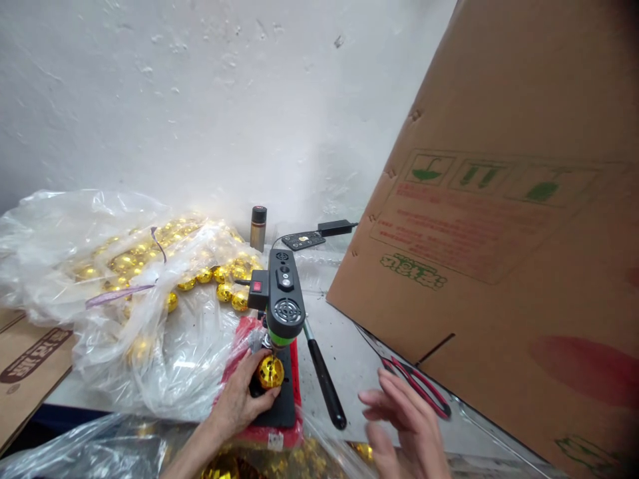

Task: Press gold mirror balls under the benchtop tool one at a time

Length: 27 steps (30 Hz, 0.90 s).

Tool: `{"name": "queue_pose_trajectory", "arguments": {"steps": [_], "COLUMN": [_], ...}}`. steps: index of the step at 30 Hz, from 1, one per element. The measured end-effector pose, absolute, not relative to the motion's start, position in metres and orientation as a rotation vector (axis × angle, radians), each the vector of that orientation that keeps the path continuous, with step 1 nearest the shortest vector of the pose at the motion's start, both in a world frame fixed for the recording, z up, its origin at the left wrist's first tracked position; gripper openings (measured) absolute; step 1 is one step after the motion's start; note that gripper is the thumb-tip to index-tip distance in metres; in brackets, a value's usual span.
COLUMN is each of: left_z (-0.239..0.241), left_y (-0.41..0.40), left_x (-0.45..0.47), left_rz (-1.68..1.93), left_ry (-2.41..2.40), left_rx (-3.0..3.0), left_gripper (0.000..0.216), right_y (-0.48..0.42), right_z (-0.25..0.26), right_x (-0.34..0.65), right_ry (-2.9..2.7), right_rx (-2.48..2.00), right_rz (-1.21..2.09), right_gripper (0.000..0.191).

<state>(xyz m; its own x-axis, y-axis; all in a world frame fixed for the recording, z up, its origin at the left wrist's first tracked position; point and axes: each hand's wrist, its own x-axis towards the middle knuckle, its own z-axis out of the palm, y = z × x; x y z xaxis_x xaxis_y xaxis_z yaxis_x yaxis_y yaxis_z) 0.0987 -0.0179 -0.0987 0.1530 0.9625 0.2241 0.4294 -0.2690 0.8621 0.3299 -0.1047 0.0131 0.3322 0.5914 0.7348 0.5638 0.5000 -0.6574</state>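
Observation:
A small gold mirrored ball is pinched between the thumb and fingers of my left hand. The ball sits on the black base of a small bench drill press, right under its chuck, where a thin bit meets its top. The press's black lever handle slants down to the right. Off to the right of that lever, my right hand hovers with nothing in it, fingers apart and a little blurred. Red-handled pliers lie just beyond this hand.
A clear plastic bag full of gold balls spreads over the left side. On the right leans a large cardboard box. Near the wall stand a dark-capped bottle and a black power adapter. More gold balls lie along the front edge.

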Motion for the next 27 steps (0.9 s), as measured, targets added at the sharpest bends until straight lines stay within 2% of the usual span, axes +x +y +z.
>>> {"name": "queue_pose_trajectory", "arguments": {"steps": [2, 3, 11, 14, 18, 27], "left_z": [-0.099, -0.099, -0.098, -0.096, -0.093, -0.098], "left_y": [-0.019, -0.019, -0.022, -0.023, -0.023, -0.024], "left_x": [0.098, 0.098, 0.099, 0.101, 0.105, 0.110], "left_rz": [1.043, 1.040, 1.093, 1.090, 1.074, 1.083], "left_ry": [1.331, 1.324, 1.276, 1.290, 1.307, 1.308], "left_rx": [1.779, 1.773, 1.757, 1.757, 1.766, 1.772], "left_gripper": [0.063, 0.063, 0.062, 0.061, 0.061, 0.063], "right_y": [-0.090, -0.083, -0.064, -0.060, -0.056, -0.064], "right_z": [0.030, 0.038, 0.068, 0.067, 0.055, 0.027], "right_x": [0.323, 0.319, 0.305, 0.295, 0.270, 0.250], "right_ry": [-1.469, -1.533, -1.812, -1.811, -1.668, -1.469], "right_rx": [-0.963, -0.912, -0.722, -0.708, -0.752, -0.869], "right_rz": [-0.125, -0.163, -0.139, -0.118, -0.191, -0.149], "right_gripper": [0.042, 0.042, 0.028, 0.020, 0.034, 0.036]}}
